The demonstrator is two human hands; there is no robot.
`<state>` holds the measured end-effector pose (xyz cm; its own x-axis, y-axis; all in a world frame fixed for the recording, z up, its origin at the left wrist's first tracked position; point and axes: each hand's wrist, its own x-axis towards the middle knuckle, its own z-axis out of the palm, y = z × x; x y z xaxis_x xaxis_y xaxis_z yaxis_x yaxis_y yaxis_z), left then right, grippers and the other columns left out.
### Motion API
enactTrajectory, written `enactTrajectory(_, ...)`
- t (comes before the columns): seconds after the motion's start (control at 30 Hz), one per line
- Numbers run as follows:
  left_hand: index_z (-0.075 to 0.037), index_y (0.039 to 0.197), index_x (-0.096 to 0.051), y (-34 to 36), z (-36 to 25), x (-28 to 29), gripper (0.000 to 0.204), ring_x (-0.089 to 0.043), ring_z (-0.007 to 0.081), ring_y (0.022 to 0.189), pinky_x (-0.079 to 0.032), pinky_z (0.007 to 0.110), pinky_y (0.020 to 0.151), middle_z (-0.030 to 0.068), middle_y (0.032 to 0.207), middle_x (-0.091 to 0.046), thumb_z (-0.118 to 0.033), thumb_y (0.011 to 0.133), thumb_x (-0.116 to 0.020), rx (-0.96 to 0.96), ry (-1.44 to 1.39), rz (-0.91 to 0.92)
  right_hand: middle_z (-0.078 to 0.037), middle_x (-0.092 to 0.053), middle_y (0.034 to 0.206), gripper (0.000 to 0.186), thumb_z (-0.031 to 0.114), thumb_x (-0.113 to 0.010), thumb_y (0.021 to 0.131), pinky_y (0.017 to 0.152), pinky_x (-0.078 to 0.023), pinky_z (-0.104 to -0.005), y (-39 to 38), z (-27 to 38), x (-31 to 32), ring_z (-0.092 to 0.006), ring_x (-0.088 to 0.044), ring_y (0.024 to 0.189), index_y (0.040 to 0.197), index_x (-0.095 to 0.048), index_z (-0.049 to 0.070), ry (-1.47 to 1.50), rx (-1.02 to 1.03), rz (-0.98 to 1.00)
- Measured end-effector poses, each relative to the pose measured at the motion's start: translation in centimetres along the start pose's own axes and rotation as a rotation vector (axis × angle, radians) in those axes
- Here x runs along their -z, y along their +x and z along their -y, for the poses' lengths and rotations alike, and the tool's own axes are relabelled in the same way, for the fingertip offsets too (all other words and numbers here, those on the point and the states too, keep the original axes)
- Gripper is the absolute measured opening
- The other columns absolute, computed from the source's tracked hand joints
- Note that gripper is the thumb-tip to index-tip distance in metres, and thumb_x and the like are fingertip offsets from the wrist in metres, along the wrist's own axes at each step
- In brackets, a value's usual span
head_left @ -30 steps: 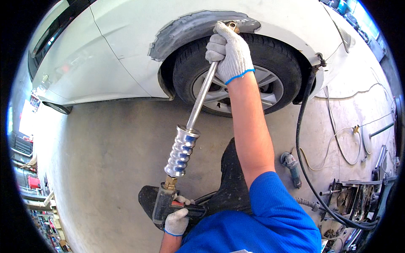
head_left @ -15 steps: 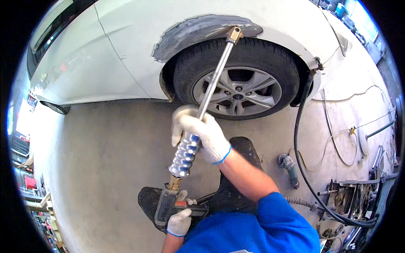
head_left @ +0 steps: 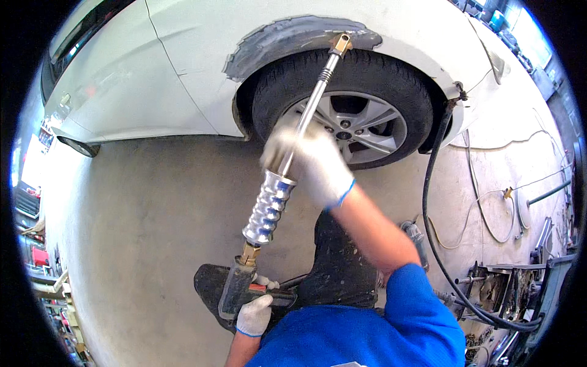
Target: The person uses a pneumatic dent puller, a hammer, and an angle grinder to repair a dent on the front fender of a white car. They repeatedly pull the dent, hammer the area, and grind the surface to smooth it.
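Note:
A slide-hammer dent puller [head_left: 317, 92] slants from my lap up to a white car's wheel arch. Its brass tip meets the lower edge of a grey filler-coloured patch [head_left: 275, 43] on the white panel. My left hand [head_left: 254, 315], in a white knitted glove, is wrapped round the black pistol-style handle [head_left: 235, 290], by a red trigger. My right hand [head_left: 312, 162], gloved too, is at the rod just above the ribbed chrome sliding weight [head_left: 269, 208]. Motion smears its fingers, so their grip is unclear. The weight sits low, near the brass fitting by the handle.
The tyre [head_left: 281, 92] with its silver alloy rim stands just behind the rod. A thick black cable [head_left: 428, 202] hangs from a clamp on the car at the right. An angle grinder [head_left: 413, 232] lies by my right forearm. Metal parts [head_left: 501, 284] are stacked at lower right.
My right hand has moved up and slightly right, off the top of the weight. The puller's handle has shifted slightly left; its tip stays at the arch. My left hand keeps its hold.

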<state>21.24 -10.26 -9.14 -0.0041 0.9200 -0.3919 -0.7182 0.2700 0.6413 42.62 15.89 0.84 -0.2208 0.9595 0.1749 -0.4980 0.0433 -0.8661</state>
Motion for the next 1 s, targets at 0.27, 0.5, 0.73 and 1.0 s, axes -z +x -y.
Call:
enactTrajectory(0.27, -0.013, 0.129, -0.053, -0.2, -0.1, -1.6, 0.066, -0.06, 0.0251, 0.109, -0.043, 0.051, 0.109, 0.0059, 0.112, -0.061, 0.007, 0.069, -0.07, -0.049, 0.034, -0.006, 0.007, -0.038, 0.061, 0.025, 0.03, -0.056, 0.106, 0.042, -0.03, -0.0236, 11.2, 7.5, 5.4, -0.0048, -0.036, 0.047, 0.093, -0.054, 0.009, 0.638, 0.072, -0.04)
enactTrajectory(0.5, -0.012, 0.129, -0.054, -0.1, 0.6, -0.2, 0.064, -0.06, 0.0263, 0.108, -0.045, 0.051, 0.107, 0.0066, 0.113, -0.062, 0.007, 0.07, -0.068, -0.062, 0.113, -0.038, 0.009, -0.031, 0.059, 0.029, 0.033, -0.054, 0.106, 0.039, -0.023, -0.022, 10.9, 6.1, 4.9, -0.0043, -0.026, 0.044, 0.09, -0.053, 0.009, 0.833, 0.138, 0.08)
enactTrajectory(0.73, -0.012, 0.129, -0.056, 1.5, -0.6, -0.3, 0.066, -0.061, 0.0284, 0.106, -0.047, 0.051, 0.104, 0.0074, 0.114, -0.063, 0.008, 0.068, -0.069, -0.045, 0.047, -0.025, 0.008, -0.03, 0.058, 0.036, 0.038, -0.05, 0.108, 0.039, -0.025, -0.0222, 11.4, 5.8, 5.8, -0.0052, -0.029, 0.043, 0.087, -0.055, 0.009, 1.075, 0.137, 0.489)
enactTrajectory(1.0, -0.011, 0.129, -0.053, 0.7, -0.8, 1.2, 0.066, -0.063, 0.0276, 0.103, -0.05, 0.05, 0.1, 0.0078, 0.109, -0.063, 0.004, 0.067, -0.071, -0.014, 0.021, -0.102, 0.009, -0.027, 0.058, 0.025, 0.019, -0.06, 0.102, 0.038, -0.018, -0.0222, 9.3, 4.0, 5.2, -0.0038, -0.022, 0.042, 0.08, -0.05, 0.014, 0.571, 0.089, -0.332)
